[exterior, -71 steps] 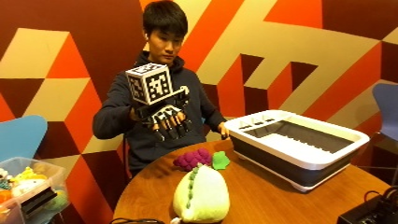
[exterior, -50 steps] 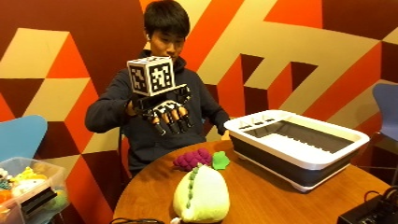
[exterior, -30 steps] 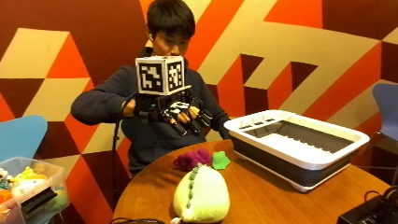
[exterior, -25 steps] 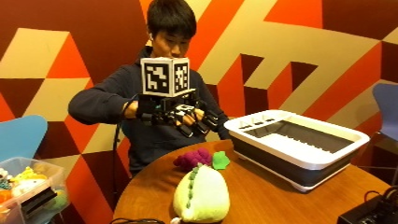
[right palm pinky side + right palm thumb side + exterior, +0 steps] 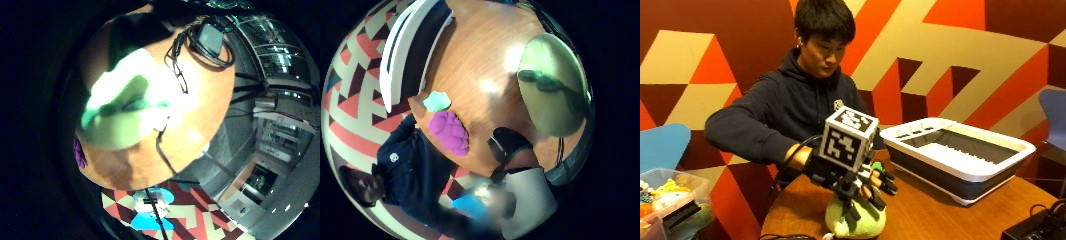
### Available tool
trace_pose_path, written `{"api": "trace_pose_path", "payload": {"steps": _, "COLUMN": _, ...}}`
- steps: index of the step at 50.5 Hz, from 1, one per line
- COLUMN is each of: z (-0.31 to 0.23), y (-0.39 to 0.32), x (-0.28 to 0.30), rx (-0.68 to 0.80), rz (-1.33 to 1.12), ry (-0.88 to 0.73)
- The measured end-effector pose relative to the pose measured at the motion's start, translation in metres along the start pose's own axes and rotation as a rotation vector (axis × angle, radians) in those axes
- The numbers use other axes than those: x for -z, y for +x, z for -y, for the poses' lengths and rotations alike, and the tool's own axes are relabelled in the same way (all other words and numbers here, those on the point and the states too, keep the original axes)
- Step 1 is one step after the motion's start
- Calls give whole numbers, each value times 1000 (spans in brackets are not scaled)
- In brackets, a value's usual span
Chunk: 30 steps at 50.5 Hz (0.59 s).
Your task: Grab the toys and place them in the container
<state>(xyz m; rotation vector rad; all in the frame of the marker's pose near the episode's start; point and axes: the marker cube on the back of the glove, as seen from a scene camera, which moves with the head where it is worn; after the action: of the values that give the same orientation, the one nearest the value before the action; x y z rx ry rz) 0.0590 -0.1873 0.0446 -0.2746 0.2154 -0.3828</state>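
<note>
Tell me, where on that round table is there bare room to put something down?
Bare wood lies between the green plush toy and the white-rimmed container. It is crowded under the gloved hand, where the plush, purple toy and small green piece sit.

The plush toy (image 5: pixel 854 218) lies on the round table (image 5: pixel 933 210) at its near edge, with the person's right hand (image 5: pixel 852 182) directly above it, fingers spread and apparently not touching it. The container (image 5: pixel 959 155) stands on the table to the right of the toy and farther back, well apart from it. In the thumb side palm view, two smaller toys (image 5: pixel 448 131) lie side by side at the table's edge nearest the person, between the plush toy and the container.
</note>
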Motion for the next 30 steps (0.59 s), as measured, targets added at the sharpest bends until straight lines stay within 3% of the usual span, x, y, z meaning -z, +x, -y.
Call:
{"api": "trace_pose_path", "payload": {"steps": 7, "z": 10, "y": 6, "x": -31, "rx": 27, "rz": 38, "ry": -44}}
{"api": "trace_pose_path", "payload": {"steps": 13, "z": 19, "y": 8, "x": -36, "rx": 32, "rz": 67, "ry": 49}}
{"api": "trace_pose_path", "payload": {"steps": 30, "z": 8, "y": -26, "x": 9, "rx": 73, "rz": 293, "ry": 184}}
